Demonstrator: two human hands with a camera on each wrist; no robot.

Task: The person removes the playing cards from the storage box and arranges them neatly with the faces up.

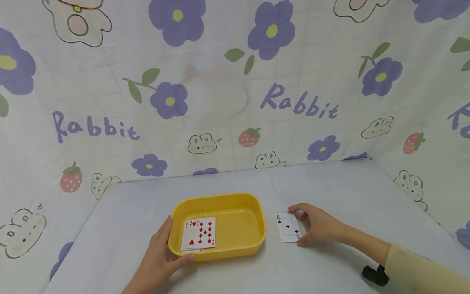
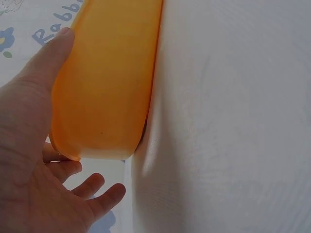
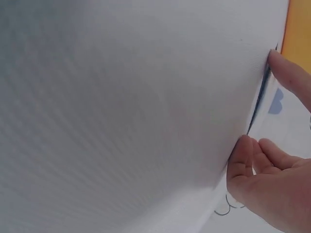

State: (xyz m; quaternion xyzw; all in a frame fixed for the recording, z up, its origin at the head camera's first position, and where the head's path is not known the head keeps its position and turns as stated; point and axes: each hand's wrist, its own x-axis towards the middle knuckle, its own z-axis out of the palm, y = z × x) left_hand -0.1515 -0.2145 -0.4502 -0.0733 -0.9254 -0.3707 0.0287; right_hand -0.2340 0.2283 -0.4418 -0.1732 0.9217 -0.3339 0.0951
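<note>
A yellow tray [image 1: 238, 228] stands on the table, holding a few overlapping playing cards [image 1: 205, 237] in its left part; the uppermost is a nine of diamonds. My left hand [image 1: 158, 249] holds the tray's near left corner, thumb along the near side and fingers at the left end. In the left wrist view, several fingers of that hand [image 2: 53, 179] spread below the tray's end [image 2: 107, 97]. Right of the tray is an ace of clubs [image 1: 288, 227], face up. My right hand [image 1: 319, 224] grips this card by opposite edges between thumb and fingers; the right wrist view shows it nearly edge-on.
The white table [image 1: 147, 196] meets a patterned cloth [image 1: 220, 102] at the back and sides. A black object [image 1: 375, 276] lies by the right sleeve [image 1: 422, 265], partly hidden by it.
</note>
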